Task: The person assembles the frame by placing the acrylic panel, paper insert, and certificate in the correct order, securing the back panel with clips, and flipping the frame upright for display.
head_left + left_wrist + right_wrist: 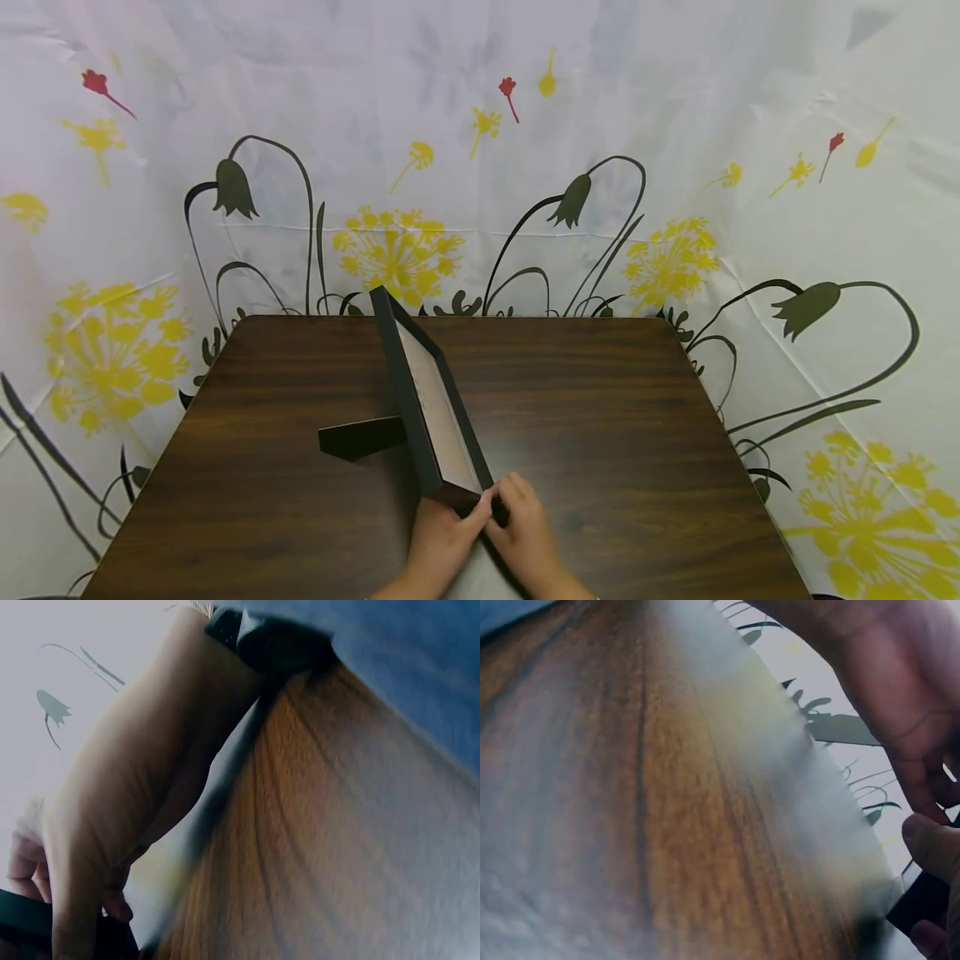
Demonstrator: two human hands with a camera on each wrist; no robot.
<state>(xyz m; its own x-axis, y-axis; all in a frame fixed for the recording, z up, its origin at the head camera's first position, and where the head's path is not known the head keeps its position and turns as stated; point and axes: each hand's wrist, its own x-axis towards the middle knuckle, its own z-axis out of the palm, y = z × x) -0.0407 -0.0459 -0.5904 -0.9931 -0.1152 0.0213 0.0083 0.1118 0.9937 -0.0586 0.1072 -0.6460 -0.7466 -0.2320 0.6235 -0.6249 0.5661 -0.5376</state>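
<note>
A black picture frame (412,400) stands tilted on the brown table in the head view, its recessed face turned right and showing a pale panel (438,400). From its back a black easel leg (360,437) sticks out to the left. My left hand (441,533) grips the frame's near end at the lower corner. Beside it, my right hand (527,529) pinches the same end with curled fingers, and the two hands touch or nearly touch. In the right wrist view, fingers (930,844) close around a black piece of the frame (922,900).
The wooden table (615,433) has a dark woodgrain top. Behind it and at both sides hangs a white cloth (465,50) printed with flowers. A pale grey strip (483,575) shows between the forearms; I cannot tell what it is.
</note>
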